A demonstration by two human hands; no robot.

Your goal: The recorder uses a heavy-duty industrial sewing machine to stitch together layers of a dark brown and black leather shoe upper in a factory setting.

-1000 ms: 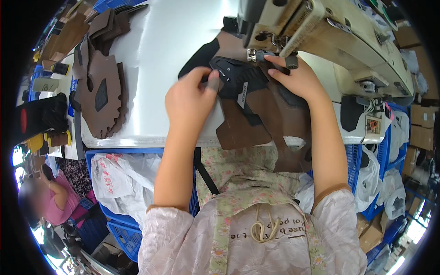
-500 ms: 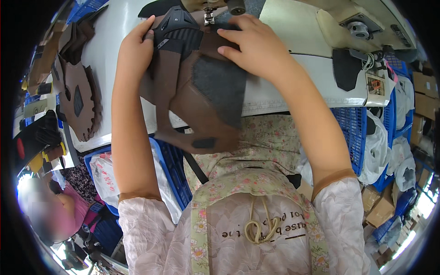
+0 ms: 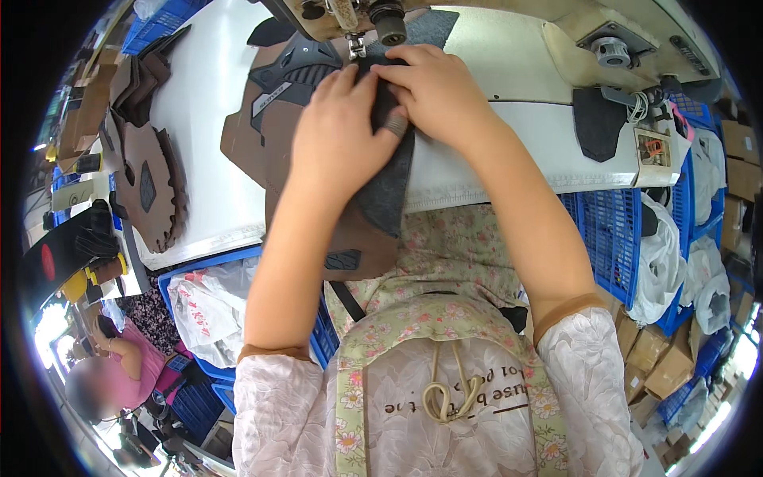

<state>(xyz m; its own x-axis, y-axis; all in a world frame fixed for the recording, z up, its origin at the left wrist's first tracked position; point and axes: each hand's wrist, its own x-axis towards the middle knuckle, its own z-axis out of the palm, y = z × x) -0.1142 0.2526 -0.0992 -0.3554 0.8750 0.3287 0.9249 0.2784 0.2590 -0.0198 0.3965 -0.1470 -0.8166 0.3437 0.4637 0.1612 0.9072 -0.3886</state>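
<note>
L hand (image 3: 338, 131) & R hand (image 3: 441, 91) close tog., fingers spread, resting on brown-gray piece (image 3: 248, 141) nr metal foot (image 3: 357, 48).

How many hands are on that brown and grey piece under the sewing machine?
2: the left hand on the near side of the metal presser foot, the right hand alongside. No other shows there.

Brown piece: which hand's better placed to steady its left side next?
Left, probably: the left hand is over the piece, nearer its left side. The right hand is farther right, past the presser foot, and would have to reach across the left.
</note>
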